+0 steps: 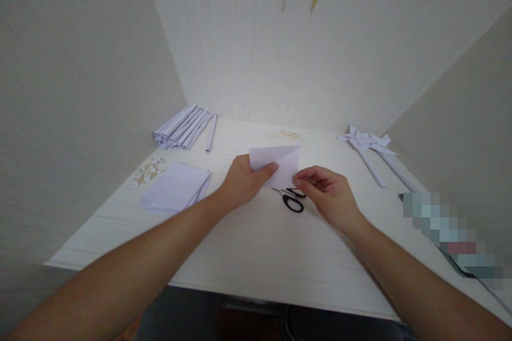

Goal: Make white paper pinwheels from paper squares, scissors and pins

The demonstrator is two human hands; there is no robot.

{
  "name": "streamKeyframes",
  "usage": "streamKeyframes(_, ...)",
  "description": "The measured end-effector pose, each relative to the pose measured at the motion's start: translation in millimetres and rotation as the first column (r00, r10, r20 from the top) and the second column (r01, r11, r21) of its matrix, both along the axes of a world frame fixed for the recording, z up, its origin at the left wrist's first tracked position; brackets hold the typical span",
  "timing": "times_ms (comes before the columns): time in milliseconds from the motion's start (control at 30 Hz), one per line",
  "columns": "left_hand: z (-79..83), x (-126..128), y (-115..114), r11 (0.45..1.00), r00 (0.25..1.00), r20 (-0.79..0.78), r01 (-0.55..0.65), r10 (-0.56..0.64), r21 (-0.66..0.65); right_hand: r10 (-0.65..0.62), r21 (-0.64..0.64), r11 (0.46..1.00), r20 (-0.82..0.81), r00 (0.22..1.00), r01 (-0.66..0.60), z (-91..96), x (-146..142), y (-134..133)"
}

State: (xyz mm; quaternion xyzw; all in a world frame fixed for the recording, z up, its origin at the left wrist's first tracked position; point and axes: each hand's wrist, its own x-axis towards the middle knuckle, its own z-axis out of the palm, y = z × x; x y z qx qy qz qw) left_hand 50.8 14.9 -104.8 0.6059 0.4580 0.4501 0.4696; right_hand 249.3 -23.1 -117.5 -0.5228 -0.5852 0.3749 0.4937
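A folded white sheet of paper [280, 162] is held just above the table's middle. My left hand [242, 181] grips its left side, thumb on top. My right hand [330, 194] pinches the paper's lower right corner with fingertips pressed together. Black-handled scissors [293, 200] lie on the table under the paper, between my two hands, partly hidden by it.
A stack of pale paper sheets [176, 186] lies left of my left hand. Rolled paper sticks [184, 128] are piled at the back left, small pins [149, 171] near them. Two paper pinwheels [370, 144] lie at the back right. A blurred dark object [452, 234] sits at the right edge.
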Motion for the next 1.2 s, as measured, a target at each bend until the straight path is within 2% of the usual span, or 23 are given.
streamKeyframes(533, -3.5, 0.0, 1.4, 1.000, 0.999, 0.020, 0.030, -0.030, 0.000, -0.007, 0.005, 1.000, -0.017, 1.000, 0.007, 0.7, -1.1, 0.5)
streamKeyframes(1200, 0.9, 0.4, -0.7, 1.000, 1.000, 0.006, 0.007, -0.007, -0.020, 0.009, 0.038, 0.999, -0.044, 0.999, -0.008, -0.9, -0.8, 0.8)
